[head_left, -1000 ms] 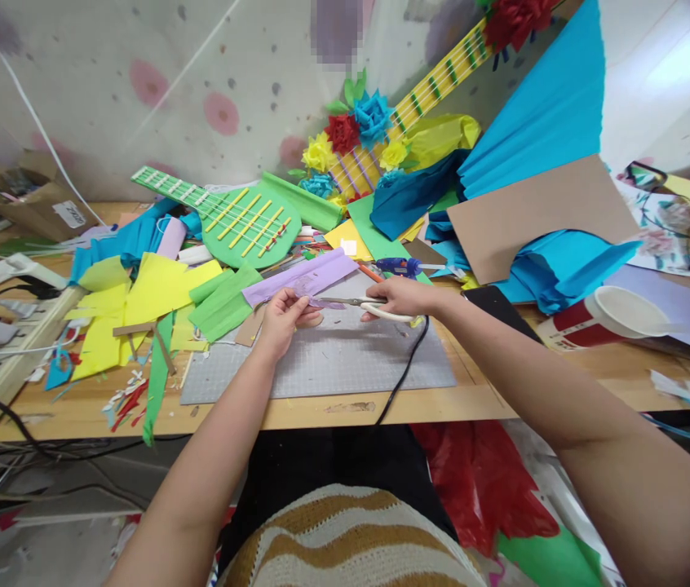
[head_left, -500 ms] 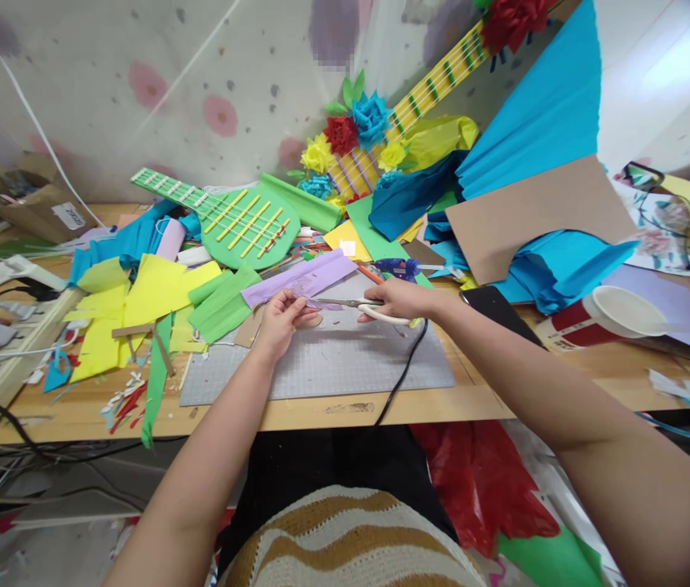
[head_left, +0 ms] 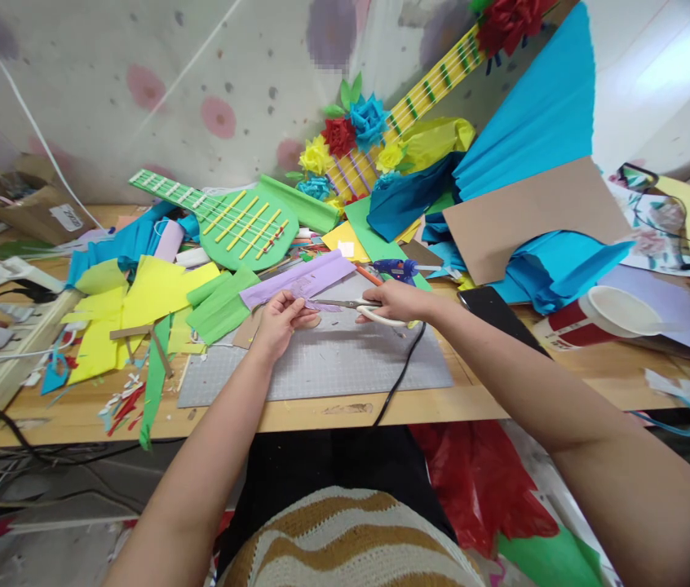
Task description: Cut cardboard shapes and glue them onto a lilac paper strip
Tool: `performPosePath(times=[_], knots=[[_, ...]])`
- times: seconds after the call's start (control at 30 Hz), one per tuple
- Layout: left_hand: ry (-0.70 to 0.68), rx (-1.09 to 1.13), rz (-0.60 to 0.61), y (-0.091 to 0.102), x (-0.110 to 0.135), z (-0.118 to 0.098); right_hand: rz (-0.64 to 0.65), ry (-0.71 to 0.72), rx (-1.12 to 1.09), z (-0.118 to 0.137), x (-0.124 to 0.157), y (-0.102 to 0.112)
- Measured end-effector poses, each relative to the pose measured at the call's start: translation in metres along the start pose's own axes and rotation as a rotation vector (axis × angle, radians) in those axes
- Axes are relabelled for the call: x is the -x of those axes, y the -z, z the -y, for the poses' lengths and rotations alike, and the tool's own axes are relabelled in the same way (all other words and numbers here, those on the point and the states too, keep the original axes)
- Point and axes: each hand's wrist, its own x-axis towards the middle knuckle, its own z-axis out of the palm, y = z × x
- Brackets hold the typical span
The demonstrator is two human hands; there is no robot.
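My left hand (head_left: 280, 322) pinches a small piece of purple crepe paper (head_left: 320, 305) above the grey cutting mat (head_left: 333, 367). My right hand (head_left: 397, 300) grips white-handled scissors (head_left: 362, 308), their blades pointing left into the purple paper. A folded strip of purple crepe paper (head_left: 299, 280) lies just behind both hands.
A green paper guitar (head_left: 241, 226), yellow and green paper sheets (head_left: 155, 297), a blue glue gun (head_left: 395, 267) with black cord (head_left: 400, 375), blue crepe paper (head_left: 534, 122), brown card (head_left: 534, 216), a red cup (head_left: 595, 318) on its side and a black phone (head_left: 495, 308) crowd the wooden table (head_left: 320, 412).
Both hands stay in nearly the same place; the scissors and right hand have shifted slightly left toward the purple piece.
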Motion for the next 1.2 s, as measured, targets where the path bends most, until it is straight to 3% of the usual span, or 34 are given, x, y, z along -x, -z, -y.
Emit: performPosePath(times=[0.33, 0.5, 0.7, 0.87, 0.97, 1.07, 1.2], knots=[[0.019, 0.009, 0.007, 0.0, 0.0, 0.0, 0.012, -0.015, -0.03, 0.001, 0.002, 0.001], [0.062, -0.031, 0.071, -0.001, 0.003, -0.002, 0.024, -0.013, -0.027, -0.002, 0.004, 0.002], [0.106, 0.073, 0.035, 0.002, 0.003, -0.008, -0.044, -0.012, 0.07, -0.005, 0.008, -0.004], [0.23, 0.19, -0.042, 0.005, -0.002, -0.013, -0.203, -0.035, 0.114, -0.007, 0.008, -0.007], [0.282, 0.228, -0.083, 0.003, -0.001, -0.016, -0.215, -0.05, 0.109, -0.006, 0.006, -0.009], [0.27, 0.143, -0.115, 0.001, 0.0, -0.015, -0.181, -0.034, 0.083, -0.007, 0.003, -0.014], [0.128, 0.04, -0.008, 0.001, -0.001, -0.008, -0.142, -0.014, -0.02, -0.008, 0.001, -0.019]])
